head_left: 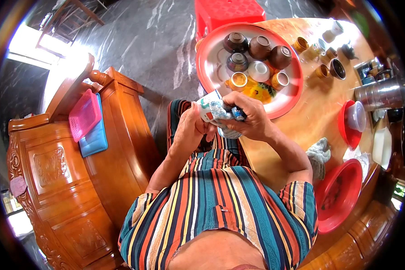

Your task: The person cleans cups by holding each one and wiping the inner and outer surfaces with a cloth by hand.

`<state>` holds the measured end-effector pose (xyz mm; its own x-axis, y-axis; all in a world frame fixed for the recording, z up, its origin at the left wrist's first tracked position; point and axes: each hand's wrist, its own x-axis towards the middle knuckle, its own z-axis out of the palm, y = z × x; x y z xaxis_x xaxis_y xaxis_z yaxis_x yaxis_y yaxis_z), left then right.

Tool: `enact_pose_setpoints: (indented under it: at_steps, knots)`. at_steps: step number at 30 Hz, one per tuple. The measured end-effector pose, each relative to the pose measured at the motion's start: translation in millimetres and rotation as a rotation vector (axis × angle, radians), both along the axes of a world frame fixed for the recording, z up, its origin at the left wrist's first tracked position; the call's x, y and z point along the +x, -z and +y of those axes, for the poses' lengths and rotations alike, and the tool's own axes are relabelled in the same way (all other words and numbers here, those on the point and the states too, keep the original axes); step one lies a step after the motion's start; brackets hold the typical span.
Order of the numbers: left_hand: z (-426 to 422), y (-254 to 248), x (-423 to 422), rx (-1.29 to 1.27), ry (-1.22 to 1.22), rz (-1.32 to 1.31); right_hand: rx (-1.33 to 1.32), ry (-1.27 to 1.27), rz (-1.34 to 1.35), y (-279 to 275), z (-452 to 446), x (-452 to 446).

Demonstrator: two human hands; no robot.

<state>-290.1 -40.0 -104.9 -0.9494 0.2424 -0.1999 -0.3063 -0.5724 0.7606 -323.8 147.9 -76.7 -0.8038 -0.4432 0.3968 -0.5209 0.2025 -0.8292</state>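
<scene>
Bench: smooth light-brown wooden bench (310, 121) with a rounded far edge, catching window glare.
Far-left corner: white round tray with a broad red rim (213, 72), bearing dark upturned cups (259, 47) and a yellow floral print.
Right edge: steel cylinder (382, 93).
Near edge: deep red plastic basin (356, 184), crumpled grey cloth (318, 157) beside it.
Room: dark marbled floor (144, 45); carved varnished wooden settee (114, 103) with a pink perforated plastic basket (84, 116); red plastic stool (231, 15) beyond the tray.
Left hand (190, 126): gripping a white cylindrical cup (205, 107), held before the lap at the bench's left edge.
Right hand (249, 112): clutching a bluish-grey patterned cloth (219, 112) against the cup.
Writing: green and red marks on the cup, too small to read.
</scene>
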Motion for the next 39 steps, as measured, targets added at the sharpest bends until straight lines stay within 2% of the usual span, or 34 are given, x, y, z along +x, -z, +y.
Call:
enact_pose_setpoints:
  at_steps: [4,7,9,11,13,15,21,23,25,26,27,29,31,33,35,38,39]
  knots:
    - [-3.3,13.3,1.1,0.123,-0.071,-0.088,0.044,-0.066,0.033,0.3,-1.5,-1.8]
    - [-5.5,6.5,0.8,0.113,-0.128,-0.131,0.101,-0.08,0.066,0.9,-4.2,-1.6]
    - [-8.5,-4.1,1.1,-0.101,-0.079,0.113,0.082,-0.069,0.087,9.4,-5.6,-1.4]
    - [-10.2,-2.0,0.6,-0.07,-0.048,0.2,0.063,-0.054,0.108,12.9,-5.7,-1.0]
    - [-8.8,5.3,-0.1,-0.072,-0.033,0.312,0.032,-0.033,0.06,12.7,-6.0,0.3]
    - [-11.0,2.8,3.2,-0.037,-0.01,0.266,0.01,-0.04,0.039,9.5,-7.0,1.0]
    - [-6.7,-6.5,7.4,-0.168,0.037,0.329,-0.164,-0.14,-0.057,8.5,-2.9,-2.4]
    - [-5.1,-11.1,7.9,-0.215,0.05,0.349,-0.247,-0.149,-0.294,6.6,-0.5,0.3]
    - [-0.5,-5.1,5.9,-0.423,-0.062,0.594,-0.239,-0.158,-0.399,3.1,2.2,2.1]
    - [-0.6,0.6,5.2,-0.477,-0.082,0.636,-0.285,-0.144,-0.515,-0.7,0.1,2.7]
    - [-0.1,0.2,5.0,-0.477,-0.082,0.637,-0.332,-0.128,-0.631,-3.1,-0.8,3.4]
    - [0.6,-1.0,5.5,-0.532,-0.144,0.633,-0.32,-0.143,-0.646,3.3,-0.2,2.2]
    - [0.0,5.8,4.7,-0.479,-0.188,0.592,-0.271,-0.111,-0.688,8.5,-0.6,2.1]
    - [-6.8,7.5,1.1,-0.774,-0.191,0.788,-0.243,-0.135,-0.69,12.1,2.0,-2.8]
    - [-10.2,0.4,2.0,-0.785,-0.173,0.775,-0.155,-0.204,-0.601,10.2,2.4,-5.3]
    - [-15.6,-16.7,-1.4,-1.06,-0.072,1.087,-0.039,-0.219,-0.493,8.8,2.0,-5.7]
    - [-15.5,-16.7,-0.9,-1.061,-0.073,1.085,0.005,-0.231,-0.449,5.5,0.8,-4.3]
